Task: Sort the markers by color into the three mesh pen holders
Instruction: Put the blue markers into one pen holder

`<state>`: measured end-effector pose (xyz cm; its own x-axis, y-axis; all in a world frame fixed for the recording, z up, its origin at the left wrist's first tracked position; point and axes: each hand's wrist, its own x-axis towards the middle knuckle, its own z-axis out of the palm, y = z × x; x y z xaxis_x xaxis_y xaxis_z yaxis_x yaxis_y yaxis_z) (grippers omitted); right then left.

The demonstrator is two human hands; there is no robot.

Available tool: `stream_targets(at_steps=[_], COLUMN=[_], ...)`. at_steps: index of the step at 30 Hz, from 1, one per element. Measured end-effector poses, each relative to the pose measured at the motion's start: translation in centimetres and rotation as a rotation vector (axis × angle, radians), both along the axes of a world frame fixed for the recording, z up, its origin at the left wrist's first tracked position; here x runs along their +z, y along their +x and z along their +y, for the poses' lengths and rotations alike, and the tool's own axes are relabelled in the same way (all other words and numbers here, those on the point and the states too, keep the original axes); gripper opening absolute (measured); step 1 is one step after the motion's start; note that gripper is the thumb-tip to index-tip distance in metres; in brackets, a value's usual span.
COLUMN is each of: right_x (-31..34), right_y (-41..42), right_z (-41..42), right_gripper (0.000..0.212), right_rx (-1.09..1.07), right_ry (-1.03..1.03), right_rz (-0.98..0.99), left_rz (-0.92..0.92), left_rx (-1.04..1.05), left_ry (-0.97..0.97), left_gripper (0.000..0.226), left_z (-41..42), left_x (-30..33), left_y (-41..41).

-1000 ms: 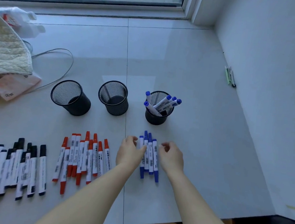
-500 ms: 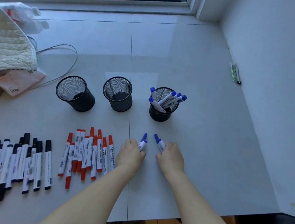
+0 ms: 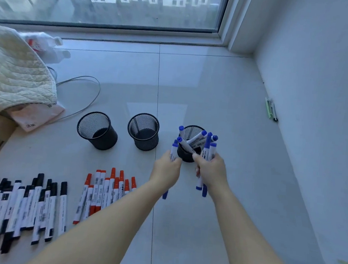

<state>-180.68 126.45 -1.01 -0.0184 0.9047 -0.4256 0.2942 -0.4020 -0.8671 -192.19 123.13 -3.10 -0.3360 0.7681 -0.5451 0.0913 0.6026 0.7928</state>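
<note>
Three black mesh pen holders stand in a row: the left holder [image 3: 96, 131], the middle holder [image 3: 144, 131], and the right holder [image 3: 188, 154], which has several blue markers [image 3: 195, 138] standing in it. My left hand [image 3: 166, 170] grips blue markers [image 3: 174, 150], caps up, just left of the right holder. My right hand [image 3: 212, 170] grips more blue markers [image 3: 207, 149] just in front of that holder. Red markers [image 3: 104, 191] lie in a row on the white surface, and black markers [image 3: 21, 204] lie further left.
A quilted cream cloth [image 3: 12, 71] with a pink bag under it sits at the far left, beside a grey cable loop [image 3: 88, 95]. Plastic bottles [image 3: 48, 45] lie near the window. A small green item [image 3: 271, 108] rests against the right wall.
Both hands have lifted the blue markers off the surface and carried them away from me to the right holder. The camera has tilted up toward the window.
</note>
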Motion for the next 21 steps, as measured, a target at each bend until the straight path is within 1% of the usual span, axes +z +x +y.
stream_targets(at_steps=[3, 6, 9, 13, 15, 17, 19, 21], right_x=[2.3, 3.2, 3.2, 1.8, 0.9, 0.1, -0.8, -1.7], right_y=[-0.3, -0.4, -0.7, -1.5, -2.1, -2.5, -2.6, -2.5], right_z=[2.1, 3.9, 5.4, 6.0, 6.0, 6.0, 6.0, 5.9], right_gripper=[0.028, 0.035, 0.035, 0.035, 0.038, 0.041, 0.036, 0.025], right_rx=[0.011, -0.142, -0.315, -0.347, -0.341, -0.32, -0.282, -0.238], right_ry=[0.107, 0.178, 0.259, 0.285, 0.316, 0.369, 0.429, 0.403], right_rz=[0.09, 0.111, 0.177, 0.233, 0.224, 0.187, 0.119, 0.034], left_rz=[-0.036, -0.092, -0.104, -0.194, -0.269, -0.307, -0.328, -0.334], left_rx=[0.082, 0.193, 0.269, 0.332, 0.388, 0.424, 0.437, 0.455], left_ry=[0.107, 0.166, 0.247, 0.362, 0.39, 0.415, 0.454, 0.477], left_gripper=[0.023, 0.029, 0.034, 0.041, 0.041, 0.042, 0.043, 0.042], left_z=[1.8, 3.2, 4.4, 5.7, 6.5, 7.1, 7.8, 8.3], left_x=[2.4, 3.5, 4.0, 4.1, 3.9, 3.6, 3.4, 3.0], left_y=[0.0, -0.2, -0.3, -0.2, -0.2, -0.1, 0.1, 0.4])
